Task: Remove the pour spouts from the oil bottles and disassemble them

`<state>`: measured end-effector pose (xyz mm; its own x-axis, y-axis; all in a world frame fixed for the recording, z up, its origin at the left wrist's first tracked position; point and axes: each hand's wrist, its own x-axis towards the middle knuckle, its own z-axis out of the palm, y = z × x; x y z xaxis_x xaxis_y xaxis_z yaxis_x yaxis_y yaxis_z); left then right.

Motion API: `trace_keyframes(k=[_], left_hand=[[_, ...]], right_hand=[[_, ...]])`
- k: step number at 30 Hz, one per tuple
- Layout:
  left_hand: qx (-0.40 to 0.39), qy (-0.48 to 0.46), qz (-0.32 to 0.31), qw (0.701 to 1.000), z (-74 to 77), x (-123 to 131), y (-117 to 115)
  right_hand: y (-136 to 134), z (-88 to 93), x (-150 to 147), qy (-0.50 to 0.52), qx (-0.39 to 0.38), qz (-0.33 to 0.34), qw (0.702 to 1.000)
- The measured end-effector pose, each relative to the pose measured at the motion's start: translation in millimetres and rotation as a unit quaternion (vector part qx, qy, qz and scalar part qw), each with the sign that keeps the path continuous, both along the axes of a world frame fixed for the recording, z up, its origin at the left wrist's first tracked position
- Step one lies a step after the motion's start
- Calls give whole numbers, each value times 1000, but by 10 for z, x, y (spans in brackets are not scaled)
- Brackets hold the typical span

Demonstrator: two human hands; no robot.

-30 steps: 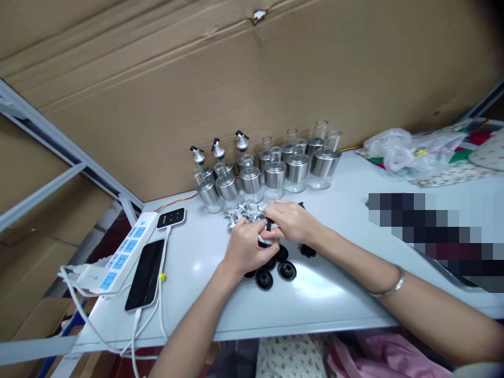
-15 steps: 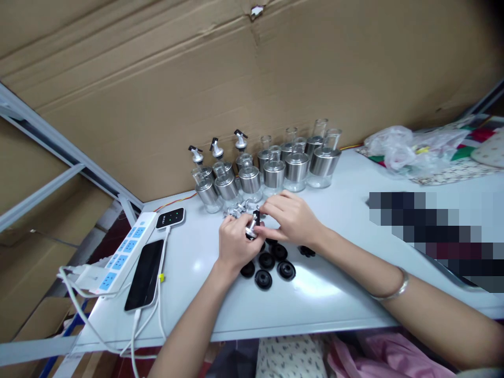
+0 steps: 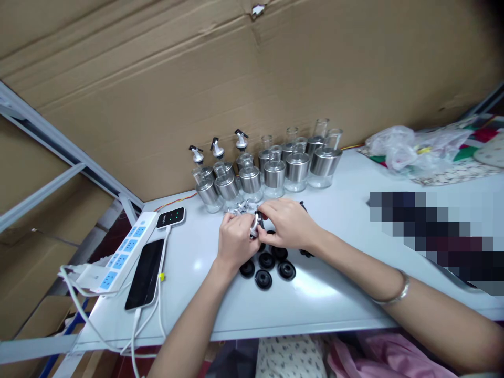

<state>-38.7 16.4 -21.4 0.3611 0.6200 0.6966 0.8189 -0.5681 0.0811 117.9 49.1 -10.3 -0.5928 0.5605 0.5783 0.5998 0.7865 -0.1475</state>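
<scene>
My left hand (image 3: pixel 235 241) and my right hand (image 3: pixel 286 224) meet over the white table (image 3: pixel 338 294), both pinched on a small silver and black pourer spout (image 3: pixel 255 224) held between them. Just below the hands lie several black round stoppers (image 3: pixel 271 266). Behind the hands a small heap of silver spouts (image 3: pixel 239 209) rests in front of a row of glass bottles with steel sleeves (image 3: pixel 271 170); three bottles at the left (image 3: pixel 218 167) carry spouts.
A white and blue power strip (image 3: pixel 124 251), a black phone (image 3: pixel 145 274) and a small black device (image 3: pixel 170 217) with cables lie at the left. Cardboard sheets stand behind the table. Crumpled plastic bags (image 3: pixel 409 149) sit at the far right.
Both hands lifted the spout slightly and shifted it towards the bottles; my right hand's fingers have closed back round it. The stoppers under my left hand are now uncovered.
</scene>
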Motion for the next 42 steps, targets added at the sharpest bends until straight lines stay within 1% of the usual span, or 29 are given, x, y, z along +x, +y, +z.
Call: trace_keyframes(k=[3,10,15,19,27,34,39,42], left_hand=[[-14,8,1,1000,-9,2,1],[-36,19,1,999,-18,18,-3],[-54,22,25,998,-40,9,10],[-50,14,43,998,-56,7,14],[-62,6,52,997,-23,-15,-1],[-118,10,13,993,-48,-13,23],[-115,-24,7,993,-49,3,11],[-107,-37,-1,994,-40,15,2]], right_hand=[[-33,34,-13,-5,-55,-12,998],[-95,51,-52,0,-146,-45,988],[-98,39,-65,9,-183,-51,982],[-95,21,-68,20,-195,-45,980],[-107,13,-74,29,-179,-35,983],[-132,57,-86,-60,-203,-77,974],[-146,74,-100,-100,-208,-86,969],[-137,81,-83,-125,-201,-74,969]])
